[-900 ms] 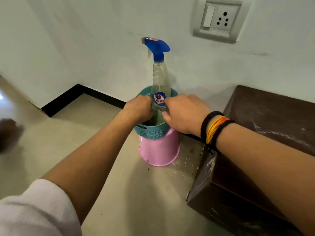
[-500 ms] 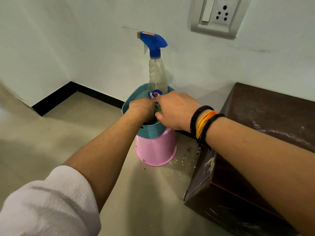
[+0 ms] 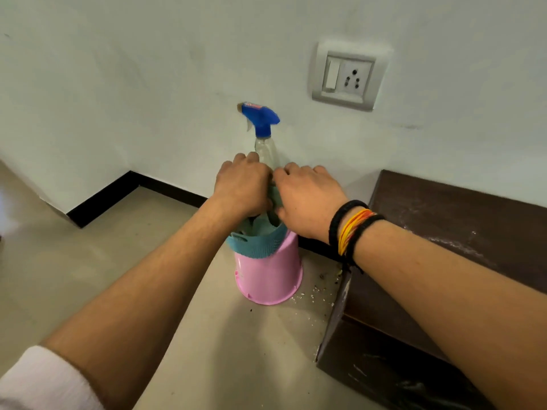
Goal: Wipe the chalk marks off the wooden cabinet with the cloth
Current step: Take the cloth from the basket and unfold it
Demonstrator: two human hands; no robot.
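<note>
From the head camera, both hands meet over a teal basket point(image 3: 255, 247) that sits on top of an upturned pink bucket point(image 3: 269, 276) on the floor. The left hand point(image 3: 241, 184) and right hand point(image 3: 307, 199) curl around a teal cloth point(image 3: 273, 199) between them, pinching it just above the basket; their fingertips are hidden. A spray bottle point(image 3: 264, 134) with a blue trigger stands upright in the basket, its lower half hidden behind the hands. What else lies in the basket cannot be made out. The wooden cabinet point(image 3: 444, 232), streaked with white chalk marks point(image 3: 455, 244), stands just right of the bucket, cut off at the frame edge.
</note>
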